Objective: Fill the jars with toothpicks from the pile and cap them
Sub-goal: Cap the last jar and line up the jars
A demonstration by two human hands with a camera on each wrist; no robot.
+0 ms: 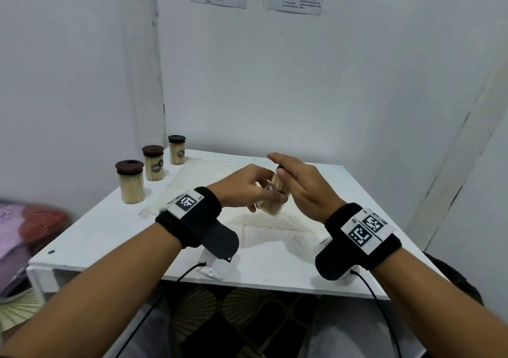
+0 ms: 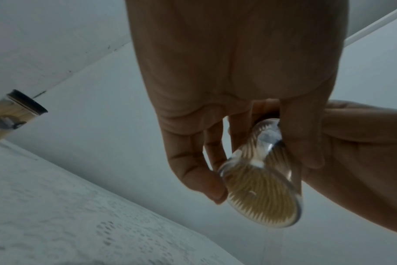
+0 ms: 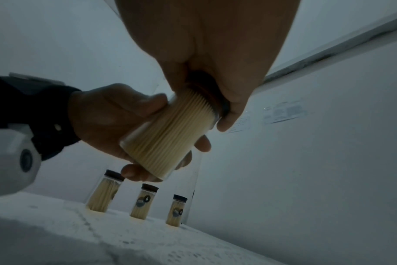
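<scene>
One clear toothpick jar [image 1: 272,197], packed full, tilted above the table [image 1: 115,236], left hand [image 1: 242,186] fingers curled round its base, right hand [image 1: 299,182] clamping the dark cap [image 3: 212,89]; likely light, smooth, slippery, best gripped mid-wall

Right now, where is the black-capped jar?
In the head view, the black-capped jar stands at the table's far left corner by the wall, behind two brown-capped jars.
</scene>
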